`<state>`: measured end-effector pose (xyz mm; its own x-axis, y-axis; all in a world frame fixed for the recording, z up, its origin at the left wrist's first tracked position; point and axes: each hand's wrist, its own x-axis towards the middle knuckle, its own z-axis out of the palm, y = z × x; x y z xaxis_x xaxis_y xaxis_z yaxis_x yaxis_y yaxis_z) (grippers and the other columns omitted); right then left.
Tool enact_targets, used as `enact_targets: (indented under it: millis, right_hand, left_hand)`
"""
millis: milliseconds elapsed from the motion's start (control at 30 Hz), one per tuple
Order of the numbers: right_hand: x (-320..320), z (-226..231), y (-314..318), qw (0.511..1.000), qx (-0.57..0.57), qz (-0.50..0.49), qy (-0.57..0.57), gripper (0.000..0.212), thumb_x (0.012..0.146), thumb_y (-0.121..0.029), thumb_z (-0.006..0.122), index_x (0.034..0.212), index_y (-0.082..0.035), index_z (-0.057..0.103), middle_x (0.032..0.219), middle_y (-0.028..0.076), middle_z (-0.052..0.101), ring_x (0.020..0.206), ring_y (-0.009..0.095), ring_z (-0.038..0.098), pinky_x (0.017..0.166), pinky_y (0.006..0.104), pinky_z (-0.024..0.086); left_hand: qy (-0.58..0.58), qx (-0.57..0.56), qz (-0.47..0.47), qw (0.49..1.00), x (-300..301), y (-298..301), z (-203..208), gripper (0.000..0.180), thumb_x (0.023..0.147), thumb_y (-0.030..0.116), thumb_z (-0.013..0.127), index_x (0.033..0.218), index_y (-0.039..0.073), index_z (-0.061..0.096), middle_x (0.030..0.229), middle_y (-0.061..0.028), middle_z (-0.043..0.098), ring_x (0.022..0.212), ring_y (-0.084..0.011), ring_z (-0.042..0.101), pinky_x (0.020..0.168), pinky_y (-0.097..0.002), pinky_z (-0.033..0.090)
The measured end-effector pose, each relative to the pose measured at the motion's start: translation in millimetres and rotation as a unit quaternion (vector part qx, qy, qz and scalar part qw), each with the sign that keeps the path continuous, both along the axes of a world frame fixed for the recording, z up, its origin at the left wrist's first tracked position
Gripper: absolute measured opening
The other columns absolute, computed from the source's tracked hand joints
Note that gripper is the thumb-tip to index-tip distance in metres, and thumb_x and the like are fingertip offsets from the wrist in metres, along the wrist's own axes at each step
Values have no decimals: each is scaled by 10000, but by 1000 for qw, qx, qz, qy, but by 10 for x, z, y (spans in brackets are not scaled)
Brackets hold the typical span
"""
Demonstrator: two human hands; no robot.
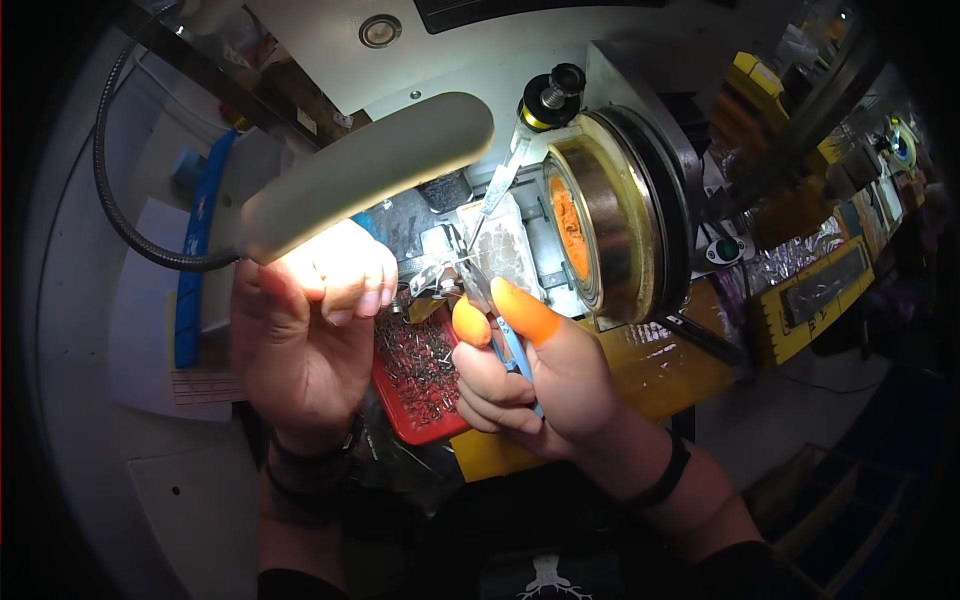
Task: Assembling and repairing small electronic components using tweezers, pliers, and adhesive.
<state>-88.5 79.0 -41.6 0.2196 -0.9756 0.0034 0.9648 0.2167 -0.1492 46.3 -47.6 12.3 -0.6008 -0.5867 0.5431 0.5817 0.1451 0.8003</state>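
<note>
My right hand (555, 370), with orange finger cots on the thumb and one finger, grips a pair of pliers (514, 352) with blue handles. The metal jaws point up and left, reaching a small metal fixture (440, 262) under the lamp; what lies between them is too small to tell. Left of that fixture, my left hand (318, 315) is closed with curled fingers, brightly lit, and anything pinched there cannot be made out. Below and between the hands sits a red tray (412, 425) holding several small metal pieces.
A pale lamp head (370, 180) on a gooseneck (103, 180) hangs over my left hand. Right of the fixture stands a machine wheel (625, 225) with an orange centre, below a black knob (562, 85). A blue bar (200, 250) stands far left; a yellow frame (815, 300) lies right.
</note>
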Motion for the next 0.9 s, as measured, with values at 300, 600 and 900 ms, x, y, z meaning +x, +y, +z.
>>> enact_targets:
  millis: [300, 600, 900]
  right_hand:
    - [-23, 14, -9, 999, -10, 17, 32, 410, 1160, -433, 255, 1005, -139, 495, 564, -51, 357, 386, 96, 317, 513, 266, 318]
    - [-4, -11, -21, 1000, -26, 7, -5, 415, 1160, -420, 267, 984, -128, 504, 564, -46, 370, 384, 102, 320, 489, 273, 310]
    - [-273, 25, 777, 860, -3, -55, 507, 410, 1110, -413, 480, 1082, -24, 604, 740, 46, 529, 617, 151, 522, 568, 294, 410]
  left_hand:
    - [-9, -7, 47, 999, -65, 146, 56, 366, 1141, 319, 461, 838, 115, 438, 782, -2, 388, 742, -157, 418, 694, -329, 374]
    - [37, 43, 52, 997, -25, 147, 18, 312, 1141, 327, 454, 1009, 49, 508, 747, -32, 455, 728, -184, 487, 727, -388, 450]
    - [-212, -222, 287, 908, 576, -255, 370, 211, 1108, 120, 425, 973, -1, 532, 868, -26, 518, 800, -105, 432, 751, -301, 398]
